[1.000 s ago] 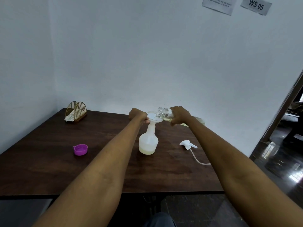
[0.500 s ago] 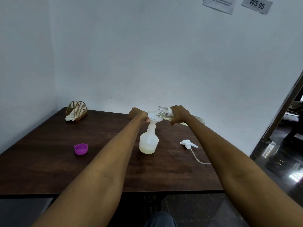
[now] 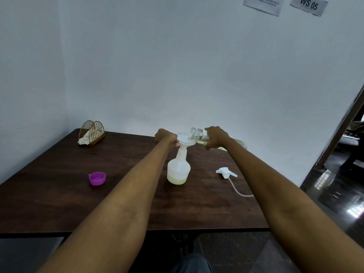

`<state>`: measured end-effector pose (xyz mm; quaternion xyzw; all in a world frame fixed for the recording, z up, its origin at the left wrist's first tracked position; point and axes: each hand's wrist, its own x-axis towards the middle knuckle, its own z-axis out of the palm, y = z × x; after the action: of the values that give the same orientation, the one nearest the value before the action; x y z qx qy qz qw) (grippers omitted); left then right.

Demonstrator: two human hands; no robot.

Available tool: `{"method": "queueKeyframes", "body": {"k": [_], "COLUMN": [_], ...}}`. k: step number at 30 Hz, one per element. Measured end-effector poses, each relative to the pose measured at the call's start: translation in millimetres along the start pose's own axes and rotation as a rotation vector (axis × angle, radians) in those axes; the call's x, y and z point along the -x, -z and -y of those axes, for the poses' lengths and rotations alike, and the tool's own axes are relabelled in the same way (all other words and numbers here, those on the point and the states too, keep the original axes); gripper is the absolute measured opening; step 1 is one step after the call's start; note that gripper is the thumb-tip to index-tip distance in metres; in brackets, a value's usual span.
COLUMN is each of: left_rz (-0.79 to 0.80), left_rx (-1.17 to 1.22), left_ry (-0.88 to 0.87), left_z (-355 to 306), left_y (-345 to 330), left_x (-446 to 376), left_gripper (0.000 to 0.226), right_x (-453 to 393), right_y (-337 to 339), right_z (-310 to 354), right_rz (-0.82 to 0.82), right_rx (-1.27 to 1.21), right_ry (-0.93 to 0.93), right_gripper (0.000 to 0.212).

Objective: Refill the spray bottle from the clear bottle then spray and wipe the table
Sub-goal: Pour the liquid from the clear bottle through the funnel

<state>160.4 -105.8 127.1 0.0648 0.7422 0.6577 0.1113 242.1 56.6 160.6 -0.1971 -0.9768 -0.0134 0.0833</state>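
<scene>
My left hand (image 3: 165, 137) is closed around the edge of a white funnel (image 3: 185, 140), a little above the centre of the frame. The funnel sits in the neck of the spray bottle (image 3: 178, 168), which stands upright on the dark wooden table (image 3: 49, 186) near the middle of the picture. The spray bottle is white and half transparent, and a low layer of pale yellowish liquid lies at its bottom.

My right hand (image 3: 216, 137) is wrapped around the clear bottle (image 3: 199, 134), just to the right of the funnel. I hold this bottle almost on its side, with the open mouth turned to the left, over the bowl of the funnel. Some pale liquid is inside it, along the lower side. The back part of the bottle comes out behind my hand, toward the right. I cannot tell whether liquid is running out of the mouth.

The spray head (image 3: 225, 172) lies on the table right of the spray bottle, apart from it, and its thin tube goes down toward the lower right until my right forearm hides it. A purple cap (image 3: 97, 178) lies with the open side up in the left part of the frame, well apart from the bottle. In the far left corner of the table stands a golden wire holder (image 3: 92, 131) with a pale cloth or napkin in it. Two paper signs are on the white wall in the upper right; one reads "WS 05" (image 3: 308, 4).
</scene>
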Motion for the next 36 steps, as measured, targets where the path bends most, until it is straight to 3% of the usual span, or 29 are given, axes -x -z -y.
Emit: {"method": "queueKeyframes", "body": {"k": [4, 14, 21, 26, 32, 36], "left_rz": [0.005, -0.005, 0.0, -0.001, 0.006, 0.01], "left_rx": [-0.012, 0.001, 0.011, 0.018, 0.007, -0.017], "left_ry": [0.001, 0.004, 0.007, 0.008, 0.009, 0.001], "left_z": [-0.5, -1.9, -1.6, -2.0, -3.6, -4.4], "left_y": [0.8, 0.9, 2.3, 3.5, 3.1, 3.5], "left_x": [0.9, 3.9, 4.3, 6.7, 8.7, 9.4], "left_gripper": [0.007, 0.007, 0.007, 0.022, 0.006, 0.012], "right_x": [0.1, 0.2, -0.3, 0.0, 0.2, 0.7], "right_y": [-0.8, -2.0, -0.9, -1.4, 0.1, 0.6], "right_z": [-0.6, -2.4, -3.0, -2.2, -2.4, -2.6], "right_rz": [-0.008, -0.021, -0.018, -0.016, -0.011, -0.02], "right_rx": [-0.012, 0.001, 0.015, 0.02, 0.03, 0.019], "right_ry": [-0.008, -0.017, -0.019, -0.015, -0.009, -0.009], "right_gripper": [0.059, 0.068, 0.068, 0.066, 0.056, 0.048]}}
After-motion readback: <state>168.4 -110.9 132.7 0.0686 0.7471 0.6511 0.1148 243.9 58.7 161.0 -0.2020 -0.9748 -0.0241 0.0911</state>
